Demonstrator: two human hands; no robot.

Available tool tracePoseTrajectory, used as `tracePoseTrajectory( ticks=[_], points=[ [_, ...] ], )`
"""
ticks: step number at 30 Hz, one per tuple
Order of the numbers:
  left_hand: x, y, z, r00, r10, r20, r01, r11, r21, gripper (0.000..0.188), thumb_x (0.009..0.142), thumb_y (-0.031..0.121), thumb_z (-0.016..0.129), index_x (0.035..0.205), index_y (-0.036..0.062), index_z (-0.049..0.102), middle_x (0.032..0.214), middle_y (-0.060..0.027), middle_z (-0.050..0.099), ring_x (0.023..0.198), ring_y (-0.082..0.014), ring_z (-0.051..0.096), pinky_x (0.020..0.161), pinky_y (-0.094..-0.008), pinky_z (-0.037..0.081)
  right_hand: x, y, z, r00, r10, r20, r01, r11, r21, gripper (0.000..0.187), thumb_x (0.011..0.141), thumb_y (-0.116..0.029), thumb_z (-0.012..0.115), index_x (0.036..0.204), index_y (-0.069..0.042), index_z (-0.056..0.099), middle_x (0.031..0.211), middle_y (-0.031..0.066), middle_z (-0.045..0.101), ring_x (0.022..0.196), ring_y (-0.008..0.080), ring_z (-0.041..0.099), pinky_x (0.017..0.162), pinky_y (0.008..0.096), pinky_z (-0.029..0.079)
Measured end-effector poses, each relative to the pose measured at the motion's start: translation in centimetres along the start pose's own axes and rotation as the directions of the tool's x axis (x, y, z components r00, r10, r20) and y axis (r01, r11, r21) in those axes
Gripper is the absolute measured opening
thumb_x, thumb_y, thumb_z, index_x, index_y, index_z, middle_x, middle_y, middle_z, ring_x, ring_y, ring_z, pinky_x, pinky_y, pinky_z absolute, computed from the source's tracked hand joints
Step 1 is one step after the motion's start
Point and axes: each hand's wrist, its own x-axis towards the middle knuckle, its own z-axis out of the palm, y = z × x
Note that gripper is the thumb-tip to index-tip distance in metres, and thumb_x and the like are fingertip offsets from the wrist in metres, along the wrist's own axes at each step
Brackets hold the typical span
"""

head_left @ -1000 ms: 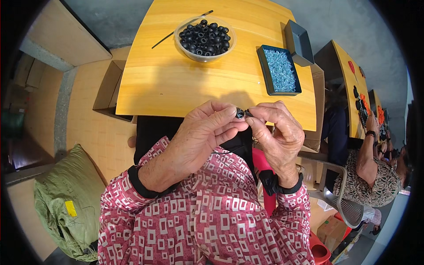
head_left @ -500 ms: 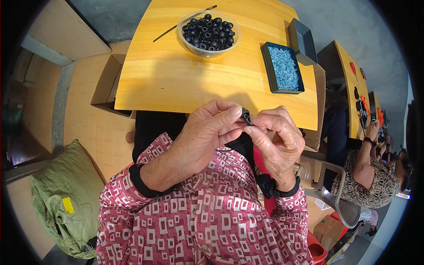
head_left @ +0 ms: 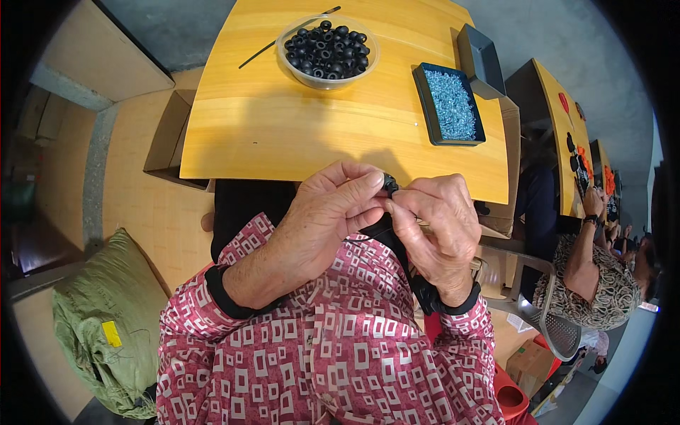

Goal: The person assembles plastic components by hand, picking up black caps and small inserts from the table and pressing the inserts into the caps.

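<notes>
Just off the near edge of the wooden table, my two hands meet around a small black part (head_left: 389,185). My left hand (head_left: 333,202) pinches it between thumb and index finger. On its other side, the thumb and index finger of my right hand (head_left: 443,223) close on its lower end. The fingers cover much of the part, so its full shape is hidden. Farther off stands a clear plastic bowl (head_left: 328,82) heaped with black round pieces with holes (head_left: 329,49). A dark tray (head_left: 459,142) of small clear bluish pieces (head_left: 452,106) lies to the right.
A thin black rod (head_left: 258,55) lies beside and behind the bowl. Behind the tray sits a dark box (head_left: 483,60). Cardboard boxes flank the table (head_left: 234,152). A green sack (head_left: 106,319) leans at left. A person (head_left: 588,283) sits at another table on the right.
My right-hand fingers have shifted slightly up and left, closer around the black part. The left hand keeps its pinch. The whole view has moved a little.
</notes>
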Motion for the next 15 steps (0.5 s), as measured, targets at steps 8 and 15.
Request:
tracePoseTrajectory(
  ticks=[8,15],
  points=[
    [0.62,-0.48,-0.36,0.999,0.019,0.028,-0.019,1.0,-0.019,0.011,0.094,0.019,0.059,0.101,0.0102,0.06,0.091,0.0031,0.064,0.082,-0.0046,0.061,0.074,-0.0183,0.051,-0.13,0.63,0.52,0.992,-0.127,-0.009,0.125,0.986,-0.108,0.025,0.064,0.004,0.074,0.088,0.001,0.064,0.084,0.0104,0.062,0.071,0.0235,0.059,0.064,0.0325,0.047],
    [0.42,-0.15,-0.18,1.0,0.013,0.028,-0.012,0.999,-0.041,0.012,0.093,0.018,0.06,0.101,0.0097,0.06,0.091,0.0009,0.065,0.084,-0.0077,0.064,0.074,-0.019,0.052,0.0,0.44,0.71,0.992,-0.093,-0.086,0.084,0.992,-0.098,0.022,0.066,0.007,0.071,0.085,0.0,0.064,0.08,0.0098,0.063,0.07,0.0222,0.059,0.061,0.0315,0.047]
  ],
)
